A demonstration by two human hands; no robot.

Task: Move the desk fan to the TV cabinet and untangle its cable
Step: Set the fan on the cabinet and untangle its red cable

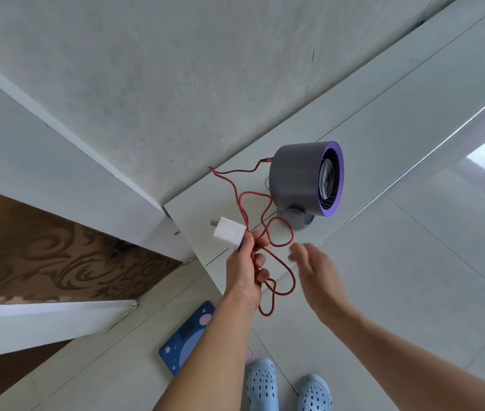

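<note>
1. A grey desk fan [300, 176] with a purple rim stands on the white TV cabinet [383, 120], facing right.
2. Its red cable [235, 172] leaves the fan's left side and runs toward the near edge in tangled loops, some hanging off the edge.
3. The left hand [245, 274] pinches the cable just beside the white plug adapter [229, 232].
4. The right hand [317, 269], blurred, is spread wide and holds nothing.
5. The loose loops lie between the hands, just left of the free right hand, which seems best placed to pull them apart.
</note>
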